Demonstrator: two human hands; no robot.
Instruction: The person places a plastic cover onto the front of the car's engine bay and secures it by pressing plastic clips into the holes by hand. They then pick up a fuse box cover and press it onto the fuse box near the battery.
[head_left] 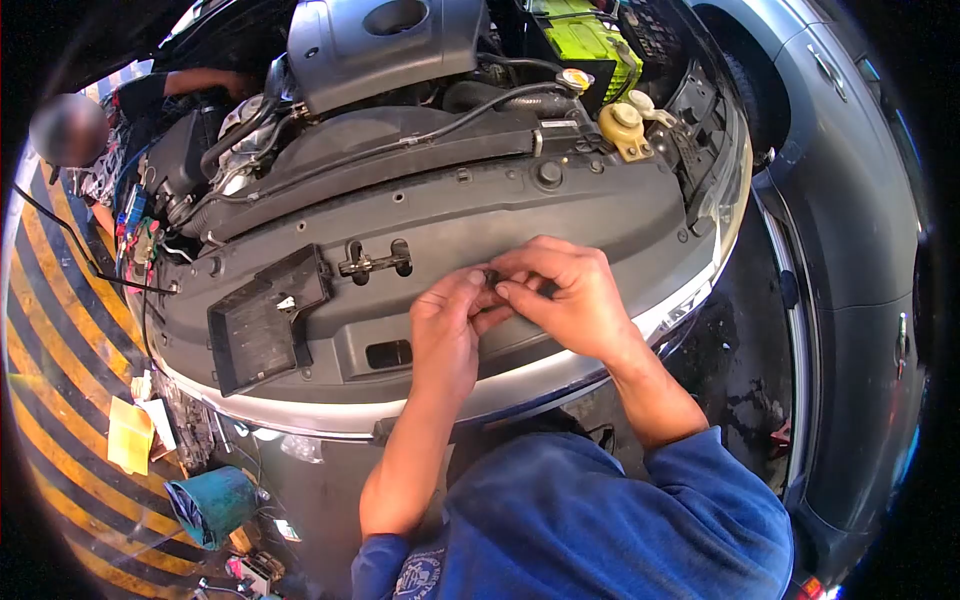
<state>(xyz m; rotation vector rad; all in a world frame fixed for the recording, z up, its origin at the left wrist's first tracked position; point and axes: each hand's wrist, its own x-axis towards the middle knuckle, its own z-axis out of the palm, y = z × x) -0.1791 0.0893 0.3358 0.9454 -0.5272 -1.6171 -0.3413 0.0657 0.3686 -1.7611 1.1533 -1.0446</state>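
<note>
Over the front panel (pixel 480 235) of an open engine bay, my two hands meet at the fingertips. My left hand (pixel 447 312) is closed in a pinch on a small dark piece (pixel 491 279), its kind too small to make out. From the other side my right hand (pixel 568 288) pinches at the same piece with thumb and fingers. Left of my hands, the hood latch (pixel 372 262) shows through an opening in the panel. A black plastic tray-like cover (pixel 255 345) lies on the panel farther left, with a small white bit (pixel 286 302) on it.
Behind the panel are the engine cover (pixel 385 60), a yellow-green battery (pixel 590 60) and a yellowish reservoir (pixel 622 125). Another person's arm (pixel 205 82) reaches in at far left. A teal bucket (pixel 212 505) stands on the floor; a grey car (pixel 850 250) is at right.
</note>
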